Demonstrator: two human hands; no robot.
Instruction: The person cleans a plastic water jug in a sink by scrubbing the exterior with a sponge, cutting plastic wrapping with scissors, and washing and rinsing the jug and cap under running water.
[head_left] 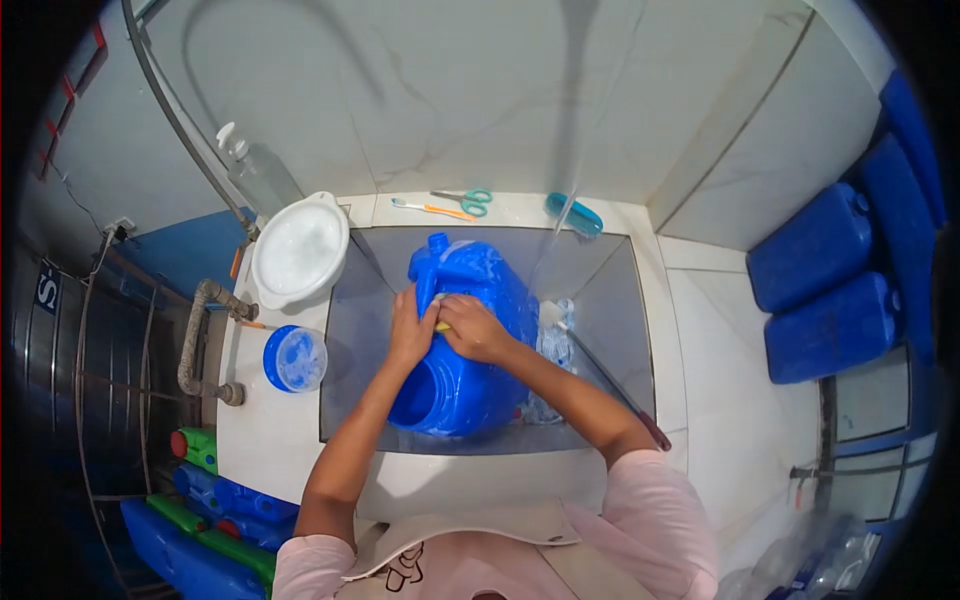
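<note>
Fingers of the left hand [408, 325] are gripping the handle side of a blue container [470, 375], which is resting in the grey basin [348, 412] with its wide opening facing the person. The right hand [474, 328] is clasping a small yellow item [443, 326], possibly a sponge, against the container; the fingers are partly hiding it. Being apparently moulded plastic, the container is probably behaving as stiff, fairly light for its bulk and hard to break; foam is coating parts of it, likely making it slippery. The handle is offering the surest hold, the opening's rim a second.

Along the pale counter [235, 440], a pump bottle [262, 185], a blue-and-clear tub [300, 362], a white bowl [300, 250] holding foam, a toothbrush [430, 209], scissors [478, 203] and a teal brush [575, 214] are lining the basin. Right of the container, a long-handled brush [597, 365] is lying beside a blue-and-white item [555, 348].

Around the room, a pipe [188, 340] is bending at left, blue and green containers [195, 565] are crowding below, and upright-looking blue canisters [830, 325] are standing at right, above blurred clear bottles [835, 560].
</note>
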